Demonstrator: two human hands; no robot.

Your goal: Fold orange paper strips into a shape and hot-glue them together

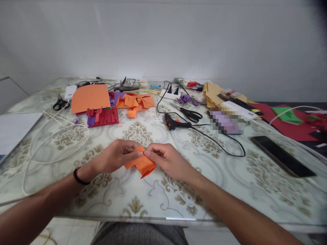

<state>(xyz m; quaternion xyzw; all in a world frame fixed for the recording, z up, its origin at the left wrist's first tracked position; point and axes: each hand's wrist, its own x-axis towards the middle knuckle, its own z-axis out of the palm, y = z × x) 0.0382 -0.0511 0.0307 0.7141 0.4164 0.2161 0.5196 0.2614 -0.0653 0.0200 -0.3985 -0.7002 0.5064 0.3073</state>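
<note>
Light's diffuse, cool, moderately bright; grey wall (pixel 163 41) goes paler just above the back edge of the counter (pixel 114 200), and shadows around the forearms (pixel 55 199) are soft. One bright white strip glares at the counter's front edge. Wide-angle stretch toward the sides, dark vignette top right, red paper (pixel 305 132) smeary at right, mosaic pixelation over a lilac object (pixel 224 120), orange paper (pixel 145 165) creases readable but softish.
</note>
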